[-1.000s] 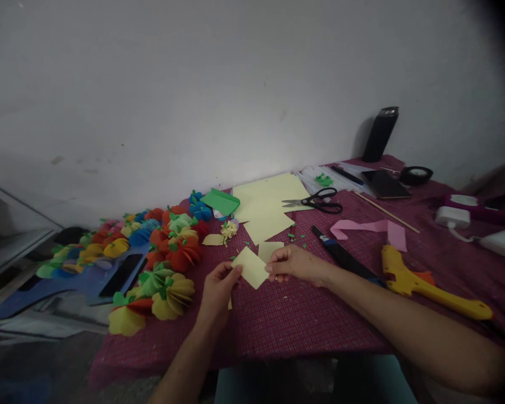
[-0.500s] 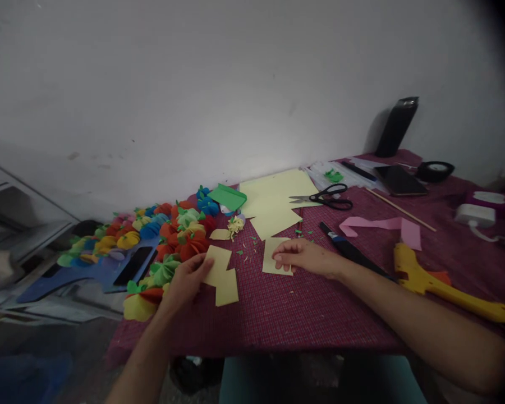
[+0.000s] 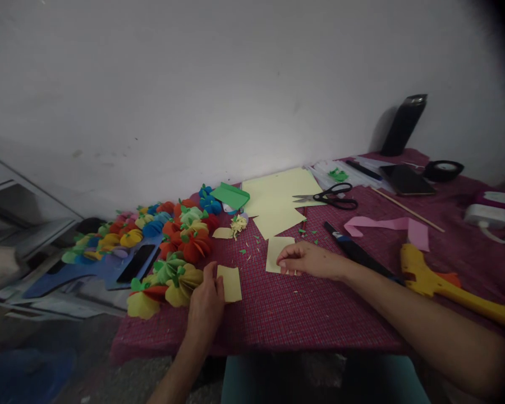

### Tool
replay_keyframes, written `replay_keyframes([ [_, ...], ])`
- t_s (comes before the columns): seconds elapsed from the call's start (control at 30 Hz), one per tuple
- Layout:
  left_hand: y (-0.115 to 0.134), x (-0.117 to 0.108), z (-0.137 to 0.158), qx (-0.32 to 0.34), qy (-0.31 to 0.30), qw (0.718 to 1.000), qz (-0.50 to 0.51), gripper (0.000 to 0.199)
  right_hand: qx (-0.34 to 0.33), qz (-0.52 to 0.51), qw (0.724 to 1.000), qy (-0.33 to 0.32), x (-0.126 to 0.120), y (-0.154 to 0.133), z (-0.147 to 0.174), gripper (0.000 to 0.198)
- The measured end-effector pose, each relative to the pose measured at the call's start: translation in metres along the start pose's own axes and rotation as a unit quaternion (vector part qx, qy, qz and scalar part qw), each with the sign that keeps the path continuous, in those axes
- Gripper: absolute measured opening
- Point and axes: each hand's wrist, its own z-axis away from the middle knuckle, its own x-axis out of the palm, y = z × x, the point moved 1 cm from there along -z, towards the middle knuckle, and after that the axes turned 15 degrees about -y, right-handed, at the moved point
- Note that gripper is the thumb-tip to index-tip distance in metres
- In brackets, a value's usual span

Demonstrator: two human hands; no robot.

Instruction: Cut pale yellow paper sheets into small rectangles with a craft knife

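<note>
My left hand (image 3: 207, 294) is at the left edge of a small pale yellow paper piece (image 3: 230, 283) near the table's front, fingers closed on that edge. A second pale yellow paper square (image 3: 278, 249) lies to the right. Over its right side my right hand (image 3: 301, 261) rests, fingers curled with the tips at the paper; the thumb side is partly hidden. Behind them lie a curved yellow paper scrap (image 3: 223, 233), a heap of yellow shreds (image 3: 238, 224) and small green clippings.
Colourful paper pumpkins (image 3: 193, 241) crowd the left side, with a phone (image 3: 136, 262) beside them. Black scissors (image 3: 334, 196) lie on yellow sheets (image 3: 278, 185). To the right are a cutter-like black tool (image 3: 362, 255), pink strip (image 3: 379, 223), yellow glue gun (image 3: 429, 275) and black bottle (image 3: 404, 126).
My left hand has moved right and down, bringing its yellow piece onto the lower one, so only one outline shows. My right hand stays at its square. The view shifts slightly.
</note>
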Motion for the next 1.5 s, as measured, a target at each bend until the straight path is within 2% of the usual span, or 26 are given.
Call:
replay_keyframes([
  [0.17, -0.004, 0.011, 0.004, -0.029, -0.017, 0.980, -0.197, 0.031, 0.004, 0.009, 1.000, -0.006, 0.000, 0.001, 0.001, 0.021],
  [0.37, -0.006, 0.017, 0.005, -0.024, -0.015, 0.951, -0.308, 0.033, 0.016, 0.024, 0.999, -0.014, 0.003, -0.004, 0.002, 0.019],
  [0.53, -0.006, 0.020, 0.002, -0.039, -0.010, 0.937, -0.346, 0.031, 0.026, 0.027, 0.999, -0.026, 0.002, 0.000, 0.002, 0.021],
  [0.87, -0.001, 0.014, 0.003, -0.055, -0.064, 0.926, -0.368, 0.029, 0.021, 0.033, 0.998, -0.052, 0.001, 0.005, 0.001, 0.020],
  [1.03, -0.001, 0.014, 0.001, -0.055, -0.076, 0.921, -0.378, 0.035, 0.027, 0.033, 0.998, -0.056, 0.001, 0.007, 0.000, 0.021],
  [1.2, -0.002, 0.013, 0.002, -0.058, -0.061, 0.928, -0.363, 0.041, 0.022, 0.025, 0.998, -0.060, 0.000, 0.009, 0.000, 0.022],
  [1.3, 0.002, 0.008, 0.004, -0.078, -0.018, 0.944, -0.321, 0.041, 0.016, 0.023, 0.999, -0.044, 0.001, 0.007, -0.001, 0.023],
  [1.4, 0.014, 0.002, 0.007, -0.075, 0.066, 0.975, -0.199, 0.042, -0.009, 0.014, 1.000, -0.016, 0.006, 0.003, -0.002, 0.024],
  [1.5, 0.034, 0.003, 0.009, -0.028, 0.116, 0.992, -0.046, 0.041, -0.027, 0.014, 1.000, 0.002, 0.017, 0.000, -0.006, 0.029],
])
